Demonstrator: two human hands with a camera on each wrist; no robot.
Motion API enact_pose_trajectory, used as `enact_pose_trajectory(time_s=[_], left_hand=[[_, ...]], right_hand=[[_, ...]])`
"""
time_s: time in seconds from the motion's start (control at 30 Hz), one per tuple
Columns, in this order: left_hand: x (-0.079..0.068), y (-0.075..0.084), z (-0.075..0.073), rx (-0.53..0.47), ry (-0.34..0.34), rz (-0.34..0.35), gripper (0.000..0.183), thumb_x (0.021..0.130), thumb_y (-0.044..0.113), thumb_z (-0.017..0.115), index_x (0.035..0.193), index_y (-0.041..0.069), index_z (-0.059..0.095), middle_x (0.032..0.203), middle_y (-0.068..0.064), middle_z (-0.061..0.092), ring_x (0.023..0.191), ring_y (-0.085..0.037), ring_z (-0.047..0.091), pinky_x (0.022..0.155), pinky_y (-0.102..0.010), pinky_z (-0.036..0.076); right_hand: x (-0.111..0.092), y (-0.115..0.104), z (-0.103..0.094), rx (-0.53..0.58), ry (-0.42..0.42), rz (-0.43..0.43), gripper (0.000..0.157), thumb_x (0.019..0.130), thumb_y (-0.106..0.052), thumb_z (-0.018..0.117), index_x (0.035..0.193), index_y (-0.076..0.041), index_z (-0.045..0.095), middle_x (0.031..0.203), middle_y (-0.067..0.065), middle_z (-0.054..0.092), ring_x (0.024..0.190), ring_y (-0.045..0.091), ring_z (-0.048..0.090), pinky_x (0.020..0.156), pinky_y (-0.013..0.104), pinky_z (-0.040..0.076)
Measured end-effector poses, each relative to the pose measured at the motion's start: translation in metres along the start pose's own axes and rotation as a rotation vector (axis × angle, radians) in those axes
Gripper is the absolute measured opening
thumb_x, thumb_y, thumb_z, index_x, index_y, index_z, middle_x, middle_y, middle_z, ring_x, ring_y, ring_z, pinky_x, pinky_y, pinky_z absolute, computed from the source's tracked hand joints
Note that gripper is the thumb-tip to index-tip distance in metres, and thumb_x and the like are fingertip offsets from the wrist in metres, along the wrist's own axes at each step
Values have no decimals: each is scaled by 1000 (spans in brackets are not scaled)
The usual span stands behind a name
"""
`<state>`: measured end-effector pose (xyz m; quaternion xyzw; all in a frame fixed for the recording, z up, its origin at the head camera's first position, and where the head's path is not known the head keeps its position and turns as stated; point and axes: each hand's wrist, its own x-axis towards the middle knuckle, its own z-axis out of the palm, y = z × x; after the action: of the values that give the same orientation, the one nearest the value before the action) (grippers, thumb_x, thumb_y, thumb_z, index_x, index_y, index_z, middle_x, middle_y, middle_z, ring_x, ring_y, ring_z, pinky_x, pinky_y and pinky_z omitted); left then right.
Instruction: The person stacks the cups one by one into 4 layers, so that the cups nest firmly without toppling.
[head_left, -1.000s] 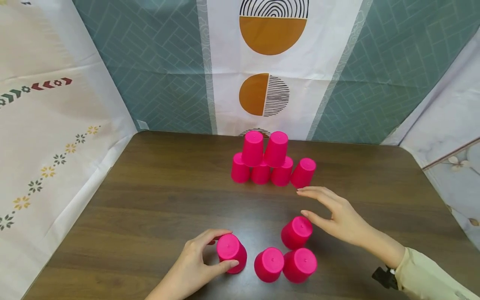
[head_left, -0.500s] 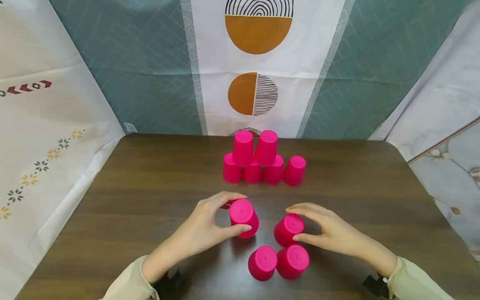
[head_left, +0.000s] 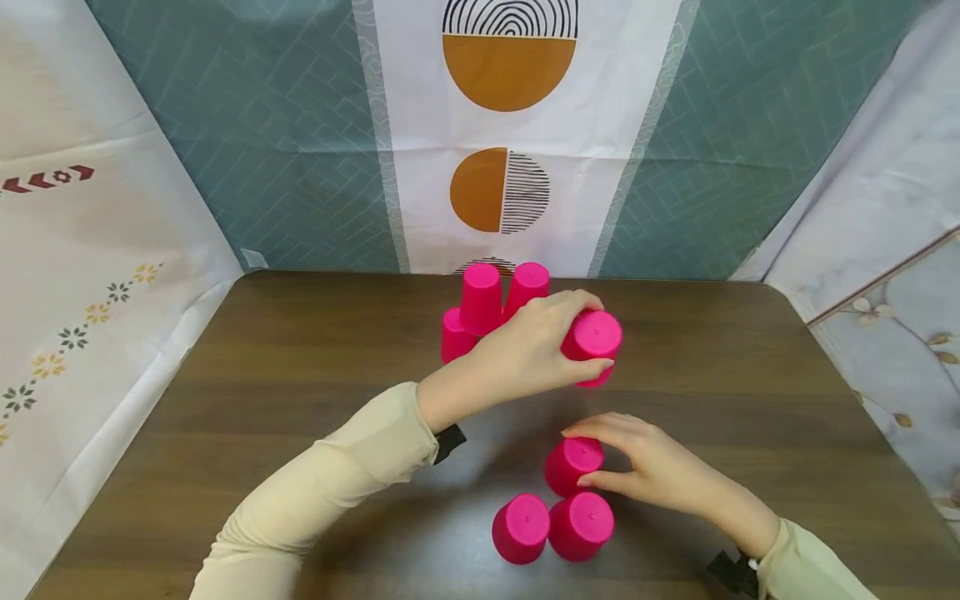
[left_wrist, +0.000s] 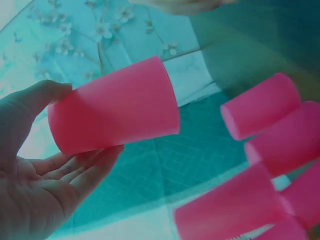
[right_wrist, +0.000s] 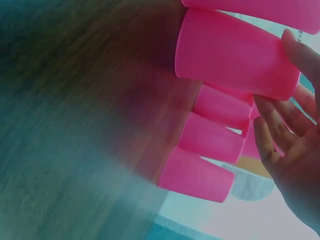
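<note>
My left hand (head_left: pixel 528 346) grips an upside-down pink cup (head_left: pixel 597 335) between thumb and fingers, raised in front of the back group of cups. In the left wrist view this cup (left_wrist: pixel 117 107) hangs clear of the other cups. Nearer the front, my right hand (head_left: pixel 648 465) holds another upside-down pink cup (head_left: pixel 573 468) by its side, thumb and fingertips around its base end; it stands on the table. The right wrist view shows the thumb and fingers against this cup (right_wrist: pixel 230 55). Two more pink cups, one left (head_left: pixel 521 529) and one right (head_left: pixel 582 527), stand just in front of it.
At the back of the brown table (head_left: pixel 330 367), two pink cups, a left one (head_left: pixel 481 298) and a right one (head_left: pixel 528 287), sit on a lower row partly hidden by my left hand. Fabric backdrops (head_left: pixel 315 167) rise behind and beside the table.
My left hand has lifted its cup from the front left and carried it away and rightward to the back row. My right hand has come down from beside the back row onto a front cup.
</note>
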<state>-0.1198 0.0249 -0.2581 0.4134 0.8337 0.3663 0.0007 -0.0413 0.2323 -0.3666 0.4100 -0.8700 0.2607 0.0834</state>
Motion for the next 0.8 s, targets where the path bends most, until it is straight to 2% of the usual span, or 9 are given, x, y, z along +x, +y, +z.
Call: enact_pose_trajectory(time_s=[0.2, 0.43, 0.7, 0.8], left_hand=[[33, 6, 2, 71, -79, 26, 51, 76, 29, 75, 117, 10, 52, 105, 2, 59, 90, -5, 55, 74, -11, 45], [59, -8, 1, 102, -124, 20, 46, 75, 33, 77, 108, 11, 54, 95, 4, 60, 83, -5, 55, 69, -13, 45], [86, -22, 3, 132, -192, -29, 43, 77, 29, 75, 108, 9, 53, 99, 1, 60, 85, -9, 55, 69, -15, 46], [92, -27, 5, 165, -200, -46, 43, 79, 28, 73, 110, 9, 52, 100, -1, 60, 87, -10, 55, 69, -15, 46]], right_hand=[[0, -2, -1, -106, 8, -34, 51, 77, -40, 74, 119, -14, 62, 114, -6, 62, 101, 12, 60, 81, 38, 51], [-2, 0, 1, -58, 22, -25, 52, 77, -37, 75, 120, -13, 60, 115, -4, 62, 101, 13, 60, 81, 36, 52], [-6, 0, 5, 7, 14, 2, 55, 76, -32, 77, 124, -16, 57, 119, -5, 60, 107, 11, 58, 92, 17, 44], [-5, 1, 6, 13, 11, 11, 56, 75, -31, 78, 124, -15, 57, 119, -6, 60, 107, 11, 58, 93, 14, 41]])
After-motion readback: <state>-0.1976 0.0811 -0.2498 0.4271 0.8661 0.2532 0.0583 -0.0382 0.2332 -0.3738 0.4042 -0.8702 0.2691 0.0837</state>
